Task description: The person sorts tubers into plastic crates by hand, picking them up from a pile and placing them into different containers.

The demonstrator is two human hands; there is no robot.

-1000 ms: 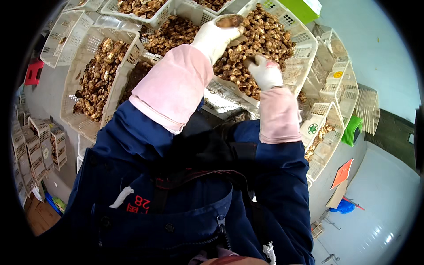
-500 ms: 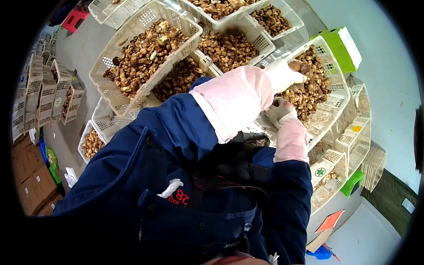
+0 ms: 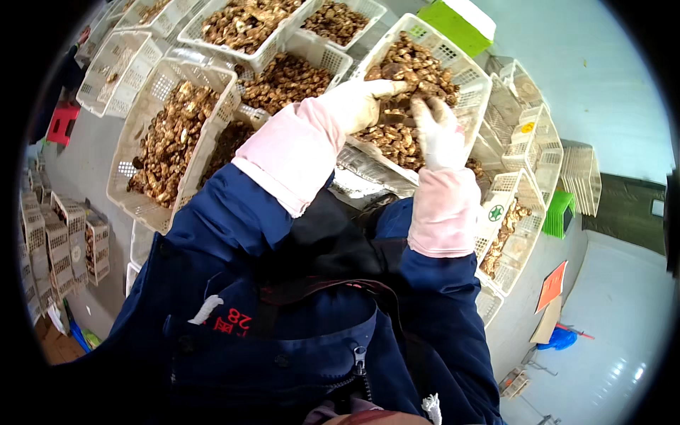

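Note:
Both my hands wear pale gloves with pink cuffs and work over a white slatted crate point(image 3: 476, 88) heaped with brown, knobby mushrooms point(image 3: 418, 60). My left hand point(image 3: 363, 105) reaches in from the left, its fingers curled around dark brown mushrooms point(image 3: 398, 117) and one finger stretched across their top. Just right of these, my right hand point(image 3: 439, 131) is above the heap with its fingers apart, the tips close to the same mushrooms. Whether those fingertips touch them is hard to make out.
More mushroom-filled crates stand close on the left, including a tilted one point(image 3: 117, 188), with another crate point(image 3: 262, 60) beyond. A green-and-white box point(image 3: 457, 28) sits past the working crate. Stacked crates point(image 3: 528, 152) line the right side; a red stool point(image 3: 64, 122) is far left.
The view has swung, shifting the crates leftward. My left hand has drawn back from the crate's far part, and my right hand has come up over the heap, facing it.

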